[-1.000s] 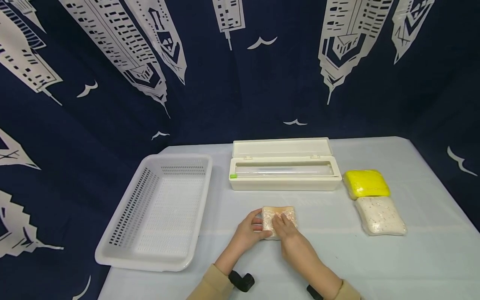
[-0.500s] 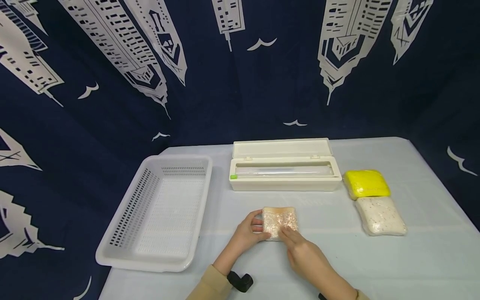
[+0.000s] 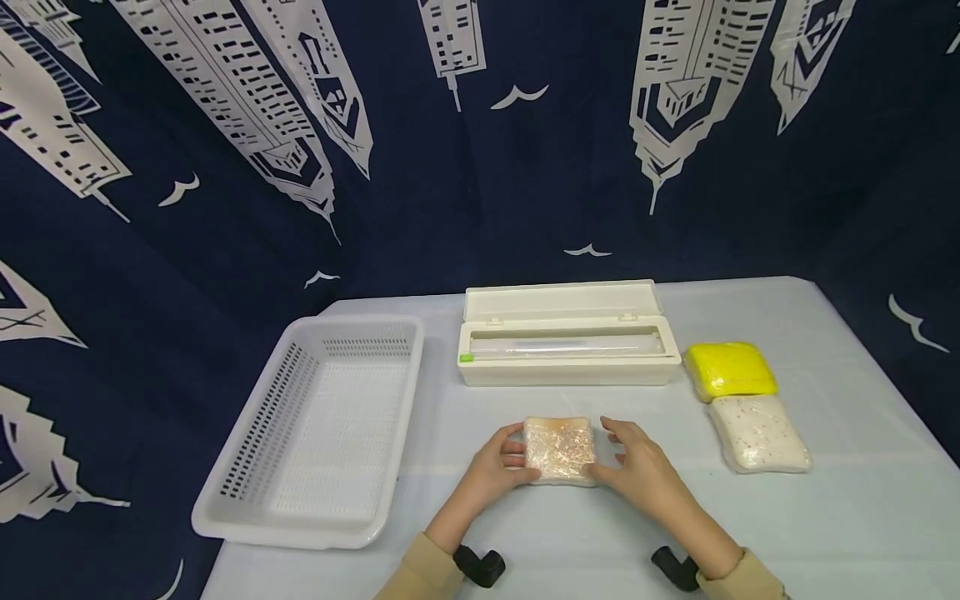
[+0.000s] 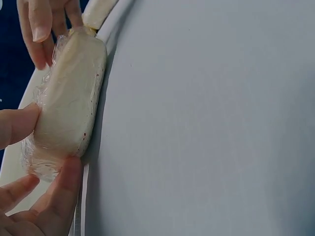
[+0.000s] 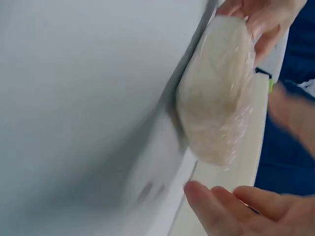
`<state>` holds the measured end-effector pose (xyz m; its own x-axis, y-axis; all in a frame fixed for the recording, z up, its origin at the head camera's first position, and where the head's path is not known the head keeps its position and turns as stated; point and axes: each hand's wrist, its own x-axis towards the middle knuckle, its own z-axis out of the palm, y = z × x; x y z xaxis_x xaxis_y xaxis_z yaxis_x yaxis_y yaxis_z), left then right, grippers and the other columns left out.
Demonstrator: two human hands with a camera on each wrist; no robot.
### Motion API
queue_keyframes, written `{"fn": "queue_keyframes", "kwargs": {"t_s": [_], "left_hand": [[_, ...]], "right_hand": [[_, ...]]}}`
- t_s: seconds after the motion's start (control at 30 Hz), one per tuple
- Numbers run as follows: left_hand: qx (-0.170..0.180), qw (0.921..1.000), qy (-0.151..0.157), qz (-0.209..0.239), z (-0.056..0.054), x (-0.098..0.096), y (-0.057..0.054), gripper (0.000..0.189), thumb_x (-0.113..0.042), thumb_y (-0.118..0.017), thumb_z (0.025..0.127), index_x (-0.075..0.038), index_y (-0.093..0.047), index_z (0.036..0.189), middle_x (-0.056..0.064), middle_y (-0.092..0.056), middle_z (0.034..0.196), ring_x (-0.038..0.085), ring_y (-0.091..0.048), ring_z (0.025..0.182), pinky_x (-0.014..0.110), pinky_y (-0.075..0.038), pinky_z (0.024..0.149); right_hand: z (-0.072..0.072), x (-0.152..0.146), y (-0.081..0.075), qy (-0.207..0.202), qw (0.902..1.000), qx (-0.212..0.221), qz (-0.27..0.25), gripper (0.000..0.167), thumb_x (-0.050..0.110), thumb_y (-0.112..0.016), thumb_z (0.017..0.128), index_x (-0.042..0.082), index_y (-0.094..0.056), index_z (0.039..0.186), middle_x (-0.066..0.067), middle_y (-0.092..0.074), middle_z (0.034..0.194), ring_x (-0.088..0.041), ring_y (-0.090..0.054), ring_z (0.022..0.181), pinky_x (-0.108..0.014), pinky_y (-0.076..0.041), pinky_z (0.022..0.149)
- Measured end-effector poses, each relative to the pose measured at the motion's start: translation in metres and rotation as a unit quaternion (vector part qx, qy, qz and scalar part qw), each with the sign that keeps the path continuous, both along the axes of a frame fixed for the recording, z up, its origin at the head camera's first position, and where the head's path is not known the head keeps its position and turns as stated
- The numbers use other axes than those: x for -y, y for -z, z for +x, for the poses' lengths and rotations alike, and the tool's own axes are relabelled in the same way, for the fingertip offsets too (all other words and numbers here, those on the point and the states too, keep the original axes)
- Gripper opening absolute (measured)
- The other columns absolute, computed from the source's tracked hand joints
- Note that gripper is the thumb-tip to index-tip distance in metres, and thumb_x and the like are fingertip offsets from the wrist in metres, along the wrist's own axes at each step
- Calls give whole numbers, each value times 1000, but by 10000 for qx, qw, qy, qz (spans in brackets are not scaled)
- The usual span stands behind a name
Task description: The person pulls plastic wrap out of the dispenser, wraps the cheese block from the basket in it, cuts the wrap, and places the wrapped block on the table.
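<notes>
A bread slice wrapped in clear film [image 3: 558, 450] lies on the table in front of the box, brown crust at its far edge. My left hand [image 3: 495, 462] holds its left side, thumb at the near corner and fingers along the far side. The left wrist view shows that thumb and fingers against the wrapped bread slice [image 4: 74, 93]. At the right side, my right hand [image 3: 641, 471] has its fingers spread and its thumb by the near right corner. In the right wrist view, a gap parts the right fingers [image 5: 202, 196] from the wrapped bread slice [image 5: 216, 88].
Behind the bread stands a cream cling film box [image 3: 570, 371], lid raised, a clear roll inside. On the left is a white perforated basket [image 3: 378, 433]. A yellow packet [image 3: 731, 369] and a speckled white wrapped packet [image 3: 759, 433] lie side by side at the right.
My right hand has lifted its fingers off the top of the wrapped bread slice and moved to its right side, fingers spreading. The left hand stays at the left side.
</notes>
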<state>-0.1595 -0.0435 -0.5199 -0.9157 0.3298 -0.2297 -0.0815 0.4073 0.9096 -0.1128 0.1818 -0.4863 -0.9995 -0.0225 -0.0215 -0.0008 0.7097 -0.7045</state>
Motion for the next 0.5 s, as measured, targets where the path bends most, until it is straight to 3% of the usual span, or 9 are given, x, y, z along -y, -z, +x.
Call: {"fn": "queue_keyframes", "kwargs": {"t_s": [0.07,0.17,0.5], "left_hand": [[13,10000,2,-11,1,0,1,75,-4,-82,77,-2,-46,142,14,-61,110,27,-66,100,35,-58,80],[-1,10000,15,-8,2,1,1,74,-4,-82,77,-2,-46,142,14,-61,110,27,-65,101,35,-58,81],[20,10000,38,46,0,1,3,74,-6,-82,78,-3,-46,142,14,-62,111,27,-65,101,36,-58,83]], "right_hand": [[-5,-4,2,-204,9970,677,-310,90,34,-84,77,-9,-40,143,-32,-50,136,-45,-61,113,-47,-56,86],[-10,-4,9,-422,9907,1116,-650,102,39,-85,74,-12,-33,145,-33,-48,137,-44,-61,113,-45,-57,87],[-14,6,26,-1,9912,968,-899,95,25,-88,72,-8,-37,144,-26,-50,138,-31,-61,109,-37,-57,81]]}}
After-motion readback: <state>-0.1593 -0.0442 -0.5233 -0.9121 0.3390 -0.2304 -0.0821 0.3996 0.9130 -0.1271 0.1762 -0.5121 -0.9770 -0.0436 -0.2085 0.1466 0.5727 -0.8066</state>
